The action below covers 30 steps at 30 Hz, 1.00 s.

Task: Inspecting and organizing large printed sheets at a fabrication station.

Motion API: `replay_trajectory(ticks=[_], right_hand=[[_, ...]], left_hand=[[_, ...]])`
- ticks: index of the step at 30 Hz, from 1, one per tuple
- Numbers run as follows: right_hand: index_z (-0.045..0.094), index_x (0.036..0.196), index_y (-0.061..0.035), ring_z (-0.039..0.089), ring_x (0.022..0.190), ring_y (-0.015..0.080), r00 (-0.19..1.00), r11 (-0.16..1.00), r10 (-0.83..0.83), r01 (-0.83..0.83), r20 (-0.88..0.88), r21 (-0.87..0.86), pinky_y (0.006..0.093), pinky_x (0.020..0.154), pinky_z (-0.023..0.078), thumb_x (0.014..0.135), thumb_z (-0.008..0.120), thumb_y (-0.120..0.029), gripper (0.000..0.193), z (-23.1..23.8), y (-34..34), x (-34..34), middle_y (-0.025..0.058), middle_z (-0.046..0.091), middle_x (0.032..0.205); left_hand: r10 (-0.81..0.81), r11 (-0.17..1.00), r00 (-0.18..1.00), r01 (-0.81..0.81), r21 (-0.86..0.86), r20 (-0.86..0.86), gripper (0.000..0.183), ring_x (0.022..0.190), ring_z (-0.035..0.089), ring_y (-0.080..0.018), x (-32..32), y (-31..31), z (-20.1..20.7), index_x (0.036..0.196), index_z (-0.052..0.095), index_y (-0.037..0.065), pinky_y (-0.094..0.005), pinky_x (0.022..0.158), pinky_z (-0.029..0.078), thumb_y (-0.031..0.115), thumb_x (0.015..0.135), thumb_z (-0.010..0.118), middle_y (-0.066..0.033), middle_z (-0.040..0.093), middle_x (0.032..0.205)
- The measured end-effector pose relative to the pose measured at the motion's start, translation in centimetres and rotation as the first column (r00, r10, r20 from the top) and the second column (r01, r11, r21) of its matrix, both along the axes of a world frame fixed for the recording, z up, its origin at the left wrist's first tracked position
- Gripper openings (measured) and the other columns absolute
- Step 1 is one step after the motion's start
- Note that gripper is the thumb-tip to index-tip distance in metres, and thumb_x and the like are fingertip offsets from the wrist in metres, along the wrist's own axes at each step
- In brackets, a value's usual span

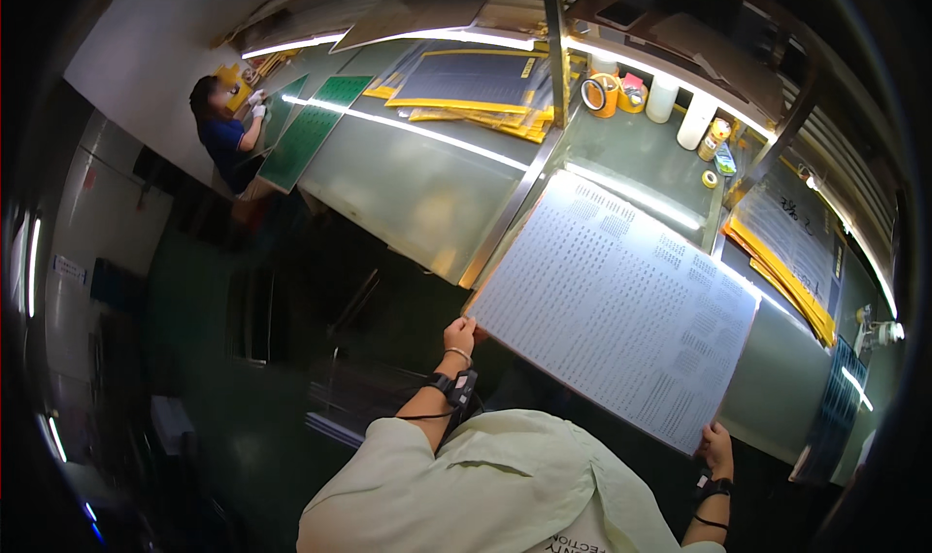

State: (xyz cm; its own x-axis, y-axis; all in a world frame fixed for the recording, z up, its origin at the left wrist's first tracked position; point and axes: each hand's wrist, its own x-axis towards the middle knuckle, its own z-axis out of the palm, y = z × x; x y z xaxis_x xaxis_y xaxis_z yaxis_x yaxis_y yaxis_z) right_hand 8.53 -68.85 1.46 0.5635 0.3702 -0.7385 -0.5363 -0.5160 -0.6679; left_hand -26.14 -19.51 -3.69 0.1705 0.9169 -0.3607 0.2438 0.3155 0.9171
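Nearest, a person in a pale green shirt [476, 475] carries a dark strap at each wrist. The left hand [460, 335] is closed on the near left corner of a thin, pale rectangular panel [616, 305]; the right hand [716, 446] likewise grips its near right corner. Rows of small dark marks cover the panel, which juts from the near side of a glossy workbench [427, 184], its far part above the worktop; whether it rests there I cannot tell. To the right lie yellow-edged sheets [786, 247]. Beyond the panel are a small yellow tape roll [710, 179], a yellow can [715, 138], two white cylindrical containers [663, 99] and an orange tape roll [608, 104]. Far left lie yellow-bordered dark sheets [466, 79], then a green panel [311, 140]; past it, a co-worker [224, 135] wears white gloves [258, 109].
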Motion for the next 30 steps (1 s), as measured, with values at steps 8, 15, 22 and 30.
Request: replay_trajectory(ticks=[8, 15, 22, 30], right_hand=[[0.049, 0.069, -0.0073, 0.034, 0.034, 0.009, 0.966, 0.975, -0.186, 0.204, 0.179, -0.087, 0.0224, 0.032, 0.025, 0.084, 0.053, -0.026, 0.024, -3.7, -1.0, 0.4, -0.0037, 0.039, 0.049], [0.053, 0.097, 0.0004, 0.046, 0.1, 0.0304, 0.201, 0.648, 0.751, -0.044, 0.629, -0.76, 0.0417, 0.084, 0.036, 0.072, 0.058, -0.012, 0.029, 4.0, 11.4, -3.5, 0.0174, 0.048, 0.105], [0.049, 0.115, -0.0088, 0.03, 0.121, 0.0338, -0.178, 0.275, 0.612, -0.866, 0.77, -0.418, 0.0481, 0.099, 0.021, 0.071, 0.059, -0.012, 0.045, 2.5, 38.1, -17.1, 0.012, 0.039, 0.127], [0.038, 0.126, -0.0128, 0.021, 0.128, 0.0246, -0.313, 0.325, 0.564, -0.767, 0.764, -0.554, 0.0447, 0.104, 0.013, 0.079, 0.052, -0.022, 0.05, -1.2, 49.9, -17.3, 0.0053, 0.03, 0.135]], left_hand=[[0.107, 0.985, 0.944, -0.059, -0.161, 0.311, 0.026, 0.057, 0.057, -0.0143, 1.8, -0.3, 0.0, 0.066, 0.053, 0.002, -0.0256, 0.057, 0.048, 0.02, 0.085, 0.051, -0.0068, 0.058, 0.064], [0.184, 0.927, 0.978, -0.141, 0.347, -0.095, 0.028, 0.042, 0.047, -0.0096, 2.4, -1.6, -1.0, 0.059, 0.045, 0.003, -0.0249, 0.042, 0.039, 0.017, 0.083, 0.053, -0.0024, 0.05, 0.048], [0.134, 0.99, 0.925, -0.112, -0.082, 0.356, 0.019, 0.056, 0.05, -0.0046, 0.9, -1.0, -1.8, 0.067, 0.052, 0.004, -0.0183, 0.054, 0.041, 0.013, 0.083, 0.055, -0.0011, 0.056, 0.061], [0.133, 0.986, 0.899, -0.078, -0.146, 0.416, 0.015, 0.059, 0.044, -0.0009, 0.8, -1.1, -1.8, 0.068, 0.053, 0.004, -0.0157, 0.055, 0.035, 0.009, 0.081, 0.057, 0.0042, 0.053, 0.065]])
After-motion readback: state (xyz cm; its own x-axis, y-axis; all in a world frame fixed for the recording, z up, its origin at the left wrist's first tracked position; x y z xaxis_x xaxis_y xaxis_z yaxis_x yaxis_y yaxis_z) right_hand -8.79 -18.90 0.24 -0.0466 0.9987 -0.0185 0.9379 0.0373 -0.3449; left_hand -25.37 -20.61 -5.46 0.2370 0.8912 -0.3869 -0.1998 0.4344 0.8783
